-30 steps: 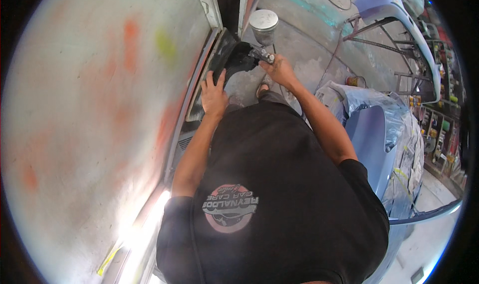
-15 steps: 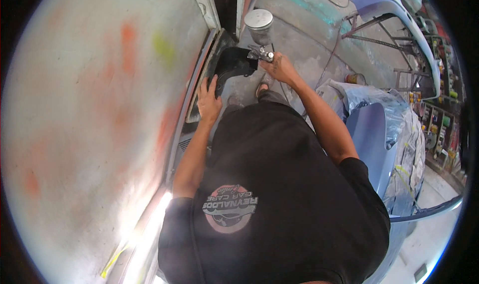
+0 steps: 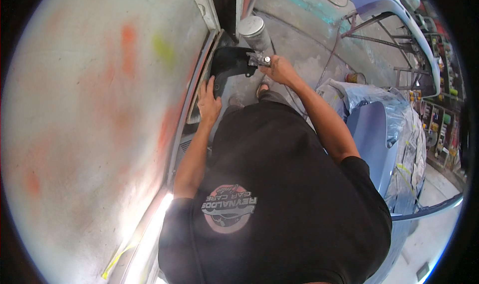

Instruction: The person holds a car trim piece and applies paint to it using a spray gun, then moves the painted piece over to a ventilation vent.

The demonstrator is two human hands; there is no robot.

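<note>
My right hand (image 3: 281, 70) is wrapped round the handle of a spray gun (image 3: 260, 60), which has a large silvery cup (image 3: 252, 30) on top. The gun's front end is close to the right end of a curved black plastic part (image 3: 227, 59). My left hand (image 3: 208, 102) rests at the lower left end of this part, its fingers stretched out and slightly apart along the edge. The undersides of those fingers are hidden. The black part lies in front of a dark, light-edged board (image 3: 196, 102) beside the wall.
A pale wall (image 3: 100, 134) with orange and yellow-green paint marks fills the left. To the right stand a blue car panel (image 3: 369, 139) with plastic and paper sheeting (image 3: 411, 144), a can (image 3: 355, 78) and a light-blue bumper (image 3: 381, 2) on a metal rack. A thin hose (image 3: 332, 59) crosses the floor.
The spray gun has tipped, and its cup has swung towards me and slightly left, showing more of its side. The black part has turned slightly; my left hand stays at its end.
</note>
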